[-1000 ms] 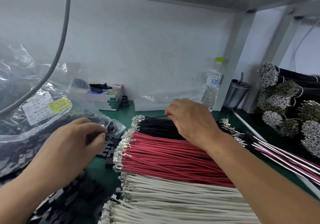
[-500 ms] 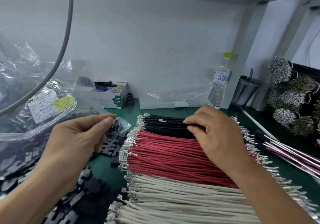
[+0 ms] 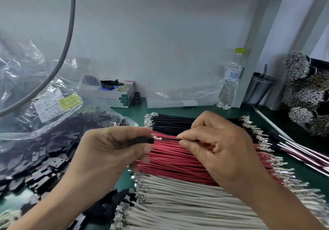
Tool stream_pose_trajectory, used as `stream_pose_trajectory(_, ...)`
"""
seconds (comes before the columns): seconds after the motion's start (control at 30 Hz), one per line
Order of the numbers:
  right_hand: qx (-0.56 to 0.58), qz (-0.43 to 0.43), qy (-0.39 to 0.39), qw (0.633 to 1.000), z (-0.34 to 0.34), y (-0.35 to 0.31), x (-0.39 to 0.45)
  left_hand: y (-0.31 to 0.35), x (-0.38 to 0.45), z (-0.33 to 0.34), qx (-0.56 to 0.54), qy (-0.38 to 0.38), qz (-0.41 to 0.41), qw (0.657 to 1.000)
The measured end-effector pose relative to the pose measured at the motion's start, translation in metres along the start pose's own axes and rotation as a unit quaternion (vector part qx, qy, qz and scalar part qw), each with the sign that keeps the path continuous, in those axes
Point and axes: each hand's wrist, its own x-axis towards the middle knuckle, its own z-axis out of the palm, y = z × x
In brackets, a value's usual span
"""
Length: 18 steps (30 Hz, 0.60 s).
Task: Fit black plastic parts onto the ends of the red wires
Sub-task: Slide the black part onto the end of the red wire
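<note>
My left hand (image 3: 110,151) pinches a small black plastic part (image 3: 145,140) between thumb and forefinger. My right hand (image 3: 219,146) pinches a thin dark wire (image 3: 169,139), and its metal terminal sits right at the mouth of the part. Both hands hover over a flat row of red wires (image 3: 169,165) with metal terminals on the green mat. Black wires (image 3: 170,122) lie behind the red ones and white wires (image 3: 178,194) in front. Loose black parts (image 3: 44,167) are heaped at the left.
A clear plastic bag (image 3: 35,90) of black parts lies at the left, under a hanging grey cable (image 3: 69,33). A small box (image 3: 121,94), a water bottle (image 3: 229,87) and a cup (image 3: 258,89) stand along the back wall. Bundled wires (image 3: 306,94) are stacked at the right.
My left hand lifted from the parts pile with a black part. My right hand drew one wire from the black row and brought its terminal to the part.
</note>
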Motion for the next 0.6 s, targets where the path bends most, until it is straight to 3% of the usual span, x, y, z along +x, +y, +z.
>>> stream_pose_trajectory(0.6,0.090,0.011,0.007,0.996,0.0021,-0.0035,0.0007,0.0032,-0.0033,0.0042,0.002,-0.034,-0.015,0.999)
